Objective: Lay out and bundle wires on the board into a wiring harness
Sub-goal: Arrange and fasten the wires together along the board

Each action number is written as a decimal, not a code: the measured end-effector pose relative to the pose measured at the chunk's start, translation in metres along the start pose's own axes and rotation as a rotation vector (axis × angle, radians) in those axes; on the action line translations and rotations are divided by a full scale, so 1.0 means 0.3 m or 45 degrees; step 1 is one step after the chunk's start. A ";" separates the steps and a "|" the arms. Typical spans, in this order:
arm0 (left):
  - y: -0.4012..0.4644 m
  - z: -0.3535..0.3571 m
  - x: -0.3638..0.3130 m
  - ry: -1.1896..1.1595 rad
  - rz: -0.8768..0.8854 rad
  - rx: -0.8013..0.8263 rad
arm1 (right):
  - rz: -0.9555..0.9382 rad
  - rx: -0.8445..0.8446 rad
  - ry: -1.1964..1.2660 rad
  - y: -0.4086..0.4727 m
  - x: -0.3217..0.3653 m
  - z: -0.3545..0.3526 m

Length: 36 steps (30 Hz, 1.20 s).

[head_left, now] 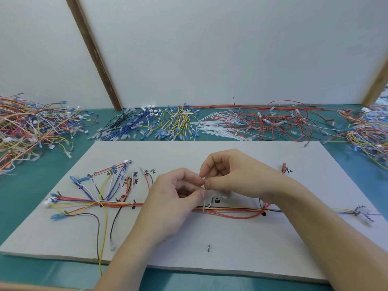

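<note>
The harness [231,211] runs left-right across the board [231,238]. Both hands, left [174,192] and right [228,173], pinch a white tie [204,204] standing upright around it, just below their fingertips.

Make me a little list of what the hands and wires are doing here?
left hand: pinches a white cable tie
right hand: pinches the same tie from above
tie: looped around the wire bundle
bundle: runs along the grey board
spare ties: piled behind the board
loose wires: heaped on the green table
</note>
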<state>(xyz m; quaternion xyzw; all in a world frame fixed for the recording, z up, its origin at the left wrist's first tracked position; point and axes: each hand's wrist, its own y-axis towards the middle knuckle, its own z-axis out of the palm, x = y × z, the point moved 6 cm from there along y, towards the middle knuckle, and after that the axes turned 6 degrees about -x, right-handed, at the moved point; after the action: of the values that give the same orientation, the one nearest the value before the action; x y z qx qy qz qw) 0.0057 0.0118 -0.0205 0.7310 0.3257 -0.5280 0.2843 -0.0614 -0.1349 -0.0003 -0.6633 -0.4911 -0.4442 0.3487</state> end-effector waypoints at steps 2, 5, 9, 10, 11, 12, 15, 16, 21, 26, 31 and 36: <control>-0.001 -0.001 0.002 0.001 0.012 -0.041 | 0.022 0.013 -0.040 0.000 -0.007 0.000; 0.000 -0.001 0.006 0.013 0.026 -0.086 | 0.040 0.048 -0.205 -0.003 -0.015 -0.001; 0.000 -0.007 0.013 0.030 0.038 -0.103 | 0.000 0.032 -0.307 -0.003 -0.006 0.003; 0.002 -0.008 0.013 0.030 0.039 -0.087 | -0.014 0.024 -0.340 -0.002 -0.003 0.006; 0.004 -0.008 0.013 0.031 0.035 -0.063 | -0.024 0.020 -0.370 -0.002 0.000 0.010; 0.005 -0.007 0.012 0.033 0.028 -0.033 | -0.028 0.016 -0.390 -0.001 0.000 0.012; 0.008 0.002 0.011 0.049 0.005 0.046 | 0.004 -0.026 -0.398 0.002 -0.002 0.010; 0.008 0.004 0.012 0.055 0.007 0.060 | 0.019 -0.049 -0.385 0.003 -0.003 0.009; 0.004 0.000 0.012 0.115 0.052 0.142 | 0.005 -0.154 -0.327 0.006 0.005 -0.001; 0.002 -0.004 0.010 0.167 0.091 0.221 | -0.024 -0.203 -0.302 0.011 0.008 -0.014; -0.005 -0.006 0.010 0.223 0.161 0.242 | 0.001 -0.167 -0.191 0.009 0.003 -0.017; -0.012 -0.015 0.002 0.337 0.258 0.239 | 0.021 -0.028 -0.034 0.003 0.000 -0.011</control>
<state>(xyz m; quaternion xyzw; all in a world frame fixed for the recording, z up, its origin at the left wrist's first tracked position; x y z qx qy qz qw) 0.0056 0.0176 -0.0201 0.8465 0.2343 -0.4238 0.2213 -0.0612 -0.1382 0.0009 -0.6768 -0.4854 -0.4379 0.3385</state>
